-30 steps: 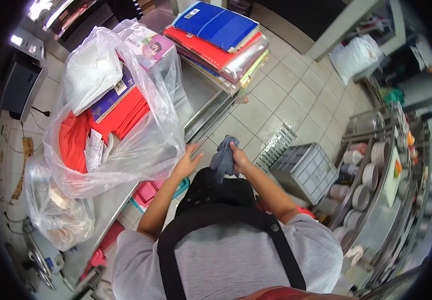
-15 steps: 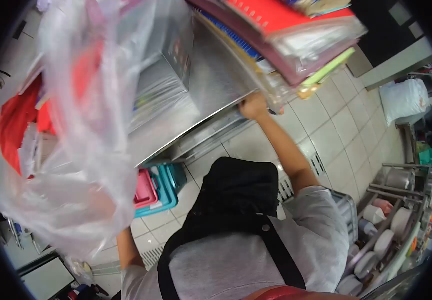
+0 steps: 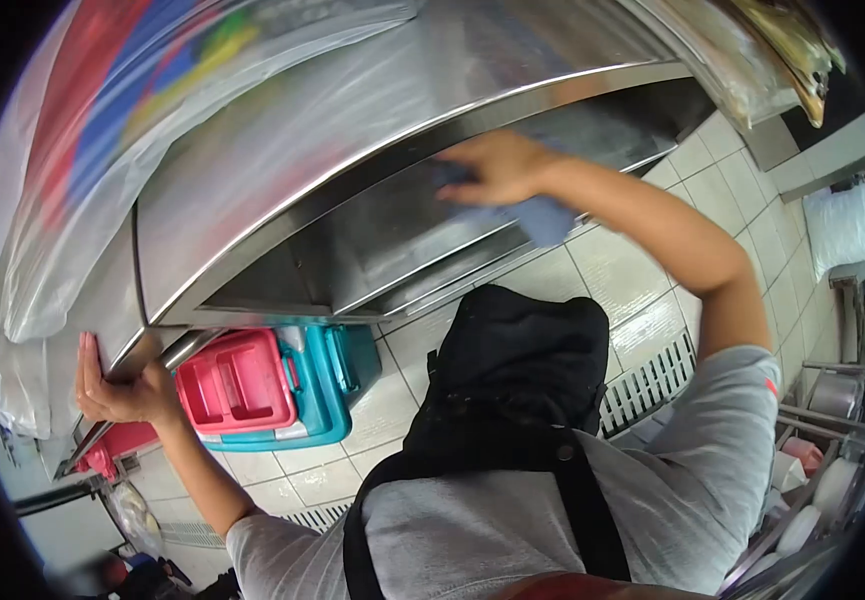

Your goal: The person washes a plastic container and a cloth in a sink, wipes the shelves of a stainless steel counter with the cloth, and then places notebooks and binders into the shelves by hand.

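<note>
My left hand (image 3: 127, 392) grips the corner of the steel table (image 3: 352, 120), its fingers lying over the top and side. My right hand (image 3: 487, 170) is at the open steel shelf (image 3: 352, 245) under the tabletop, blurred by motion, with its fingers closed on the grey-blue cloth (image 3: 546, 220). Part of the cloth hangs below the hand. On the tabletop, near the left hand, lies clear plastic (image 3: 52, 270) over blurred red, blue and yellow things.
Below the table's left end stand a pink lidded box (image 3: 237, 385) and a teal box (image 3: 337, 400). Plastic-covered folders (image 3: 752, 60) overhang the far right end. A white sack (image 3: 845, 228) and a dish rack (image 3: 802, 500) are at the right.
The view has moved closer to the table. My left hand has gone from beside the plastic bag to the table corner. My right hand has moved from the table edge to the shelf.
</note>
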Demonstrator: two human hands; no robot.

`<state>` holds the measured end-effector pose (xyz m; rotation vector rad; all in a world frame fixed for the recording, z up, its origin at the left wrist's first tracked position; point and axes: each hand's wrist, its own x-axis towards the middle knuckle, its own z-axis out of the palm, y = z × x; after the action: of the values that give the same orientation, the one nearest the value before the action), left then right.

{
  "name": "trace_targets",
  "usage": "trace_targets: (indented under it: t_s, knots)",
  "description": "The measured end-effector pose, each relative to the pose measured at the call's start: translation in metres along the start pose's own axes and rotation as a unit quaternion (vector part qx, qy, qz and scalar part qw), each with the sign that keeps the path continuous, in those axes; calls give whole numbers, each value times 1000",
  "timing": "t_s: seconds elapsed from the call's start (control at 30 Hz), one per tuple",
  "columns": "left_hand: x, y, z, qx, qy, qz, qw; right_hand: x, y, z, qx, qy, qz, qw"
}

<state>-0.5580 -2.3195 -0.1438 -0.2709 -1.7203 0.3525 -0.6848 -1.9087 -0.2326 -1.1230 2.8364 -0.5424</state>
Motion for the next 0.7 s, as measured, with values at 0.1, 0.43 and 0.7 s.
trace_targets:
  t_s: [0.1,0.43,0.7]
  knots:
    - [-1,-4,2,3,4,-9,1000,-11,72,-27,-117,60,206,970]
    - [-2,0,-2,-4,-7,-18,1000,177,-87,91,-97,68,63,991]
    - [-4,-2,4,9,18,-3,1000,19,-99,91,206,113,-281,930]
